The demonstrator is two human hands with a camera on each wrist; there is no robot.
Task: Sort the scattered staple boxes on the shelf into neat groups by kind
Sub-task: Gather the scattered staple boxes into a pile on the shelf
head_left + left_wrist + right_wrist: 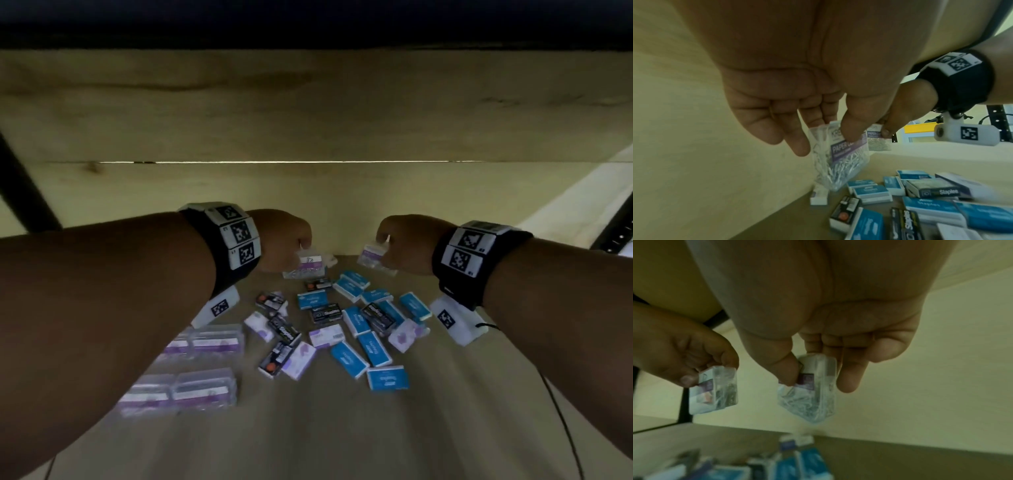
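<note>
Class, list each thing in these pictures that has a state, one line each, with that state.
Left hand: pinches a clear paper-clip box, lifted.
Right hand: pinches another clear box, lifted.
Blue staple boxes: scattered, lying flat.
Black staple boxes: scattered.
Clear boxes at left: grouped.

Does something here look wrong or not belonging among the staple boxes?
Yes. Each hand, left hand and right hand, holds a clear paper clip box, not staples. Below, the blue boxes lie jumbled at odd angles.
</note>
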